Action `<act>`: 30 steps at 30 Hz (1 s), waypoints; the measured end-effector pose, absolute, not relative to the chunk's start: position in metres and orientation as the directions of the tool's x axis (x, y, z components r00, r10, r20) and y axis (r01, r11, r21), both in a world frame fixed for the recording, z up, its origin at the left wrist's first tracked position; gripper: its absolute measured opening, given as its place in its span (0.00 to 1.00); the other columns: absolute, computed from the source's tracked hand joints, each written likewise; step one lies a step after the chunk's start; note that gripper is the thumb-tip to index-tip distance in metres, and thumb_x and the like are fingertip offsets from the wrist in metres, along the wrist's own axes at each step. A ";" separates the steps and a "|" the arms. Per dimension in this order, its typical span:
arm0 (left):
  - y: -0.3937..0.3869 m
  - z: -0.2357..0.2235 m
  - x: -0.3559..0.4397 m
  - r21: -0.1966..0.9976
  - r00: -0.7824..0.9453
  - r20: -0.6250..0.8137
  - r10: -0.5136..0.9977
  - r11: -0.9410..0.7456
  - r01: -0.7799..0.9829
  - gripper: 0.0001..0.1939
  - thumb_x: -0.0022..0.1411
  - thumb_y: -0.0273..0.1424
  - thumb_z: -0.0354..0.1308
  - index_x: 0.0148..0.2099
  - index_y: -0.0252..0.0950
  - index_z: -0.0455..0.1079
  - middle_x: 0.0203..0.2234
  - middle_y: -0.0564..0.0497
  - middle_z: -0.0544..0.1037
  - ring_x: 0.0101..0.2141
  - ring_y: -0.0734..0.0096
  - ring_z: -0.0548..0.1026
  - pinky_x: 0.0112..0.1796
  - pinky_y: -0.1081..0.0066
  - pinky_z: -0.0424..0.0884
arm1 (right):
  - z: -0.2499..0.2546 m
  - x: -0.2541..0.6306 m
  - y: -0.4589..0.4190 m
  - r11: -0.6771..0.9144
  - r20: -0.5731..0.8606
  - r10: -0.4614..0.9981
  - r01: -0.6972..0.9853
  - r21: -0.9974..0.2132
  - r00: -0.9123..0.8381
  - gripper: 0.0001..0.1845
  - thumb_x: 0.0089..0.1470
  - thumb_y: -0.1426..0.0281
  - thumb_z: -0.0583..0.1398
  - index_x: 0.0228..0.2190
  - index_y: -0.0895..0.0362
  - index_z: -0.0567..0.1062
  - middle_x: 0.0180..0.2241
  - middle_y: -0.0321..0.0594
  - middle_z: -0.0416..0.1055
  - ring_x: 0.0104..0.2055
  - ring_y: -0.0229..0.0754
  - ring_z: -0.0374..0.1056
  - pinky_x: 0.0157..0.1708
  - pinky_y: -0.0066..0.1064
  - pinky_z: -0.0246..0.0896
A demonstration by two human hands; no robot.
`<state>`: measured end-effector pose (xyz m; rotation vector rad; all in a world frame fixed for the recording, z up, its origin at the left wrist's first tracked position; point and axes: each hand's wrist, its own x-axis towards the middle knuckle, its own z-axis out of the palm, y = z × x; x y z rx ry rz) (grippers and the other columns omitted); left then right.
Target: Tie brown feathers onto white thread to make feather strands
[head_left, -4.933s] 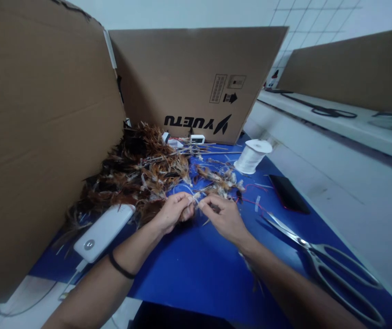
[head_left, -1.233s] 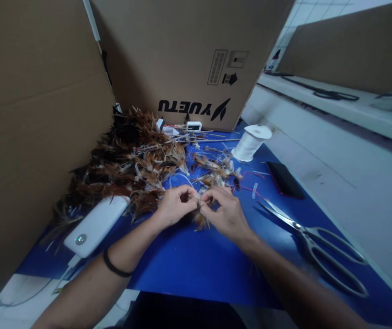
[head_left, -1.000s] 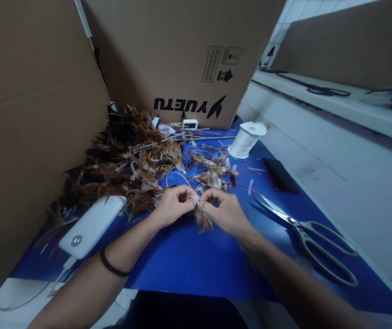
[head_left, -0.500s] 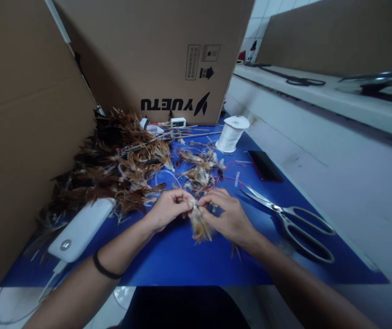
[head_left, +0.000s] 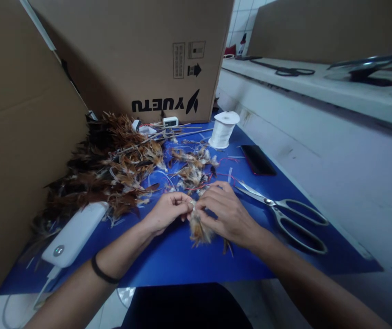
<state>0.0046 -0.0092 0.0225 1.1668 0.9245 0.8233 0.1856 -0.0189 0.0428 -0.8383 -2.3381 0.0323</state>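
Far left: bare cardboard panel (head_left: 7, 128) upright along the blue table (head_left: 178, 262). White power bank (head_left: 74, 237) at the near edge of the big feather pile (head_left: 96, 171), round display lit, cable (head_left: 49, 279) plugged into its near end. Pile is brown and black, runs back toward the YUETU carton (head_left: 141, 55), print upside down. Black band (head_left: 101, 273) on left forearm.

Center: left hand (head_left: 168, 212) pinches the pale base of a small tan feather bunch (head_left: 201, 231) between thumb and index finger. Loose feather clump (head_left: 191, 173) lies just beyond the hands. Bunch sits between both hands, over the table's near half, tips toward the person. Right hand (head_left: 228, 212) has thumb and fingertips closed on the same base; exact finger contact too small to tell.

Right: white spool (head_left: 223, 131) upright behind, dark phone (head_left: 258, 160) lying flat, then scissors (head_left: 287, 214), handles pointing right.
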 end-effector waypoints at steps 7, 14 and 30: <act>-0.008 0.017 0.012 0.959 0.374 -0.214 0.902 0.266 -0.094 0.07 0.49 0.29 0.61 0.29 0.30 0.70 0.17 0.55 0.69 0.18 0.82 0.63 0.22 0.78 0.60 | 0.036 0.188 -0.015 0.806 0.595 0.547 0.561 -0.187 -0.588 0.08 0.53 0.77 0.52 0.25 0.57 0.68 0.24 0.37 0.67 0.31 0.39 0.62 0.45 0.40 0.53; -0.004 0.015 0.013 0.970 0.390 -0.164 0.906 0.220 -0.103 0.06 0.51 0.30 0.61 0.29 0.31 0.69 0.17 0.54 0.70 0.19 0.80 0.65 0.23 0.77 0.61 | 0.022 0.185 -0.007 0.760 0.598 0.644 0.488 -0.429 -0.477 0.06 0.46 0.78 0.54 0.24 0.56 0.64 0.24 0.34 0.65 0.30 0.38 0.61 0.41 0.38 0.55; -0.010 0.009 0.007 1.000 0.385 -0.016 0.923 0.007 0.025 0.07 0.56 0.33 0.58 0.33 0.34 0.69 0.24 0.52 0.74 0.26 0.75 0.71 0.29 0.76 0.65 | 0.021 0.188 -0.015 0.566 0.436 0.818 0.384 -0.729 -0.375 0.06 0.45 0.77 0.56 0.23 0.55 0.66 0.23 0.33 0.66 0.29 0.38 0.63 0.34 0.33 0.59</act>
